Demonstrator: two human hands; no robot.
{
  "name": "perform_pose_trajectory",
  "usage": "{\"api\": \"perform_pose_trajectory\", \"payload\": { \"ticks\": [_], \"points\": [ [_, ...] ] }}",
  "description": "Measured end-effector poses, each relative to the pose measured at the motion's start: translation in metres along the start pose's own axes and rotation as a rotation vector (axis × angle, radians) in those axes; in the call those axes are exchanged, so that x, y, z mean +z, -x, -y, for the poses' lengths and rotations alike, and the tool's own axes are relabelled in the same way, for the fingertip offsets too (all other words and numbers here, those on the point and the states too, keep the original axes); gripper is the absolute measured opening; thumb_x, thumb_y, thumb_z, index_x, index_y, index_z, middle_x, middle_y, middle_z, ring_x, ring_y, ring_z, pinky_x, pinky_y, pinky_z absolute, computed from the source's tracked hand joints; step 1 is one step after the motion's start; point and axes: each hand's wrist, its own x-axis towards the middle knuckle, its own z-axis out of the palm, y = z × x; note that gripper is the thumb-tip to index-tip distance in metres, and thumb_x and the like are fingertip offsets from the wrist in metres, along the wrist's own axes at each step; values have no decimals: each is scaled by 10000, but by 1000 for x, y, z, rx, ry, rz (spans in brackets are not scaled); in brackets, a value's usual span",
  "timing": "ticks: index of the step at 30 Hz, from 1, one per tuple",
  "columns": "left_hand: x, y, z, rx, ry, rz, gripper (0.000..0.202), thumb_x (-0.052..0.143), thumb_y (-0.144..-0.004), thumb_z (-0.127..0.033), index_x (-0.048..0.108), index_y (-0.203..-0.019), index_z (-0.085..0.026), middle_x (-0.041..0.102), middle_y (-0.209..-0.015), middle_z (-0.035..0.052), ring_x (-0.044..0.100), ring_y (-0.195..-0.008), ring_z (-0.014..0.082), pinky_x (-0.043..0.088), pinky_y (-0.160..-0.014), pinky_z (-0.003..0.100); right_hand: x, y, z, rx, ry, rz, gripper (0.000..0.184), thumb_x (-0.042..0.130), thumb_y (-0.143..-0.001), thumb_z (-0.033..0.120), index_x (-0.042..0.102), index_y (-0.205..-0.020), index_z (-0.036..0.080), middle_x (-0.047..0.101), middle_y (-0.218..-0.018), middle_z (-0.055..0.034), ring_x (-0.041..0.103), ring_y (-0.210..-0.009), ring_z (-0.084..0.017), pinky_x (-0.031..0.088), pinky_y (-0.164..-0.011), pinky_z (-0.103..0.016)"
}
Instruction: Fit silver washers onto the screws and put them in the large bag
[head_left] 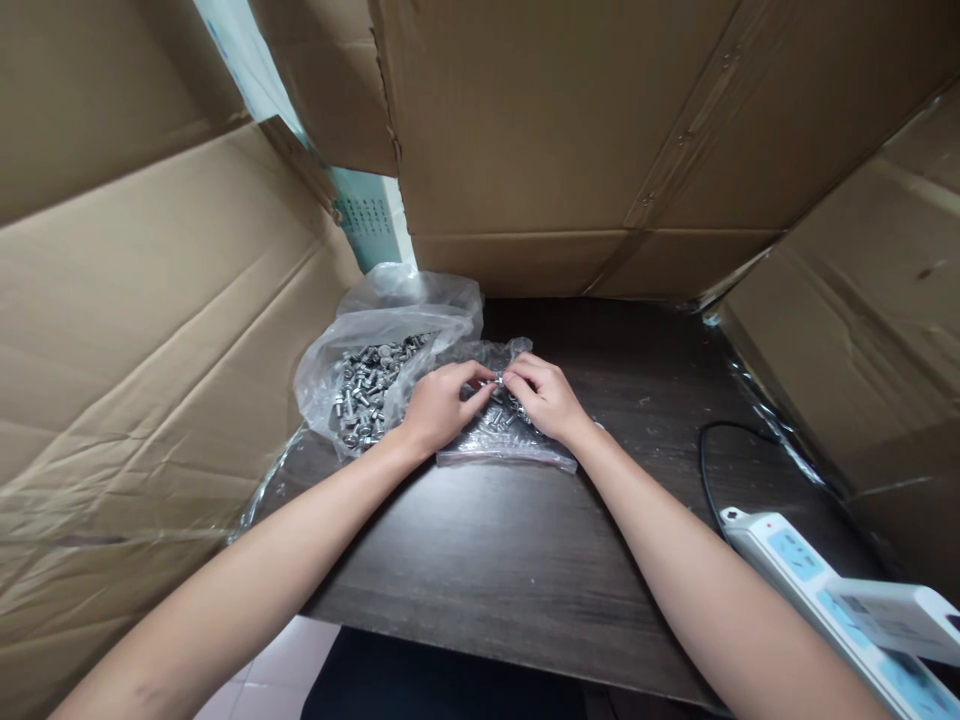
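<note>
My left hand and my right hand meet over a small clear plastic bag of metal screws lying on the dark wooden table. Both hands have their fingers curled in a pinch, fingertips almost touching, around a small metal screw between them. To the left lies a larger open clear bag holding a heap of silver screws. My left wrist rests against that larger bag's edge.
Brown cardboard sheets wall in the table on the left, back and right. A white power strip with a black cable lies at the front right corner. Pale floor tiles show below the table's front edge.
</note>
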Motion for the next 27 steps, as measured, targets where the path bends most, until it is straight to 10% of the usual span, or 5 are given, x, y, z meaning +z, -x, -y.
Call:
{"api": "perform_pose_trajectory", "payload": {
  "ticks": [27],
  "points": [
    [-1, -1, 0, -5, 3, 10, 87, 687, -926, -242, 714, -999, -204, 761, -924, 28, 708, -841, 191, 539, -781, 313, -1, 0, 1, 26, 18, -5, 75, 582, -875, 196, 644, -833, 190, 575, -782, -19, 511, -662, -154, 396, -638, -297]
  ]
}}
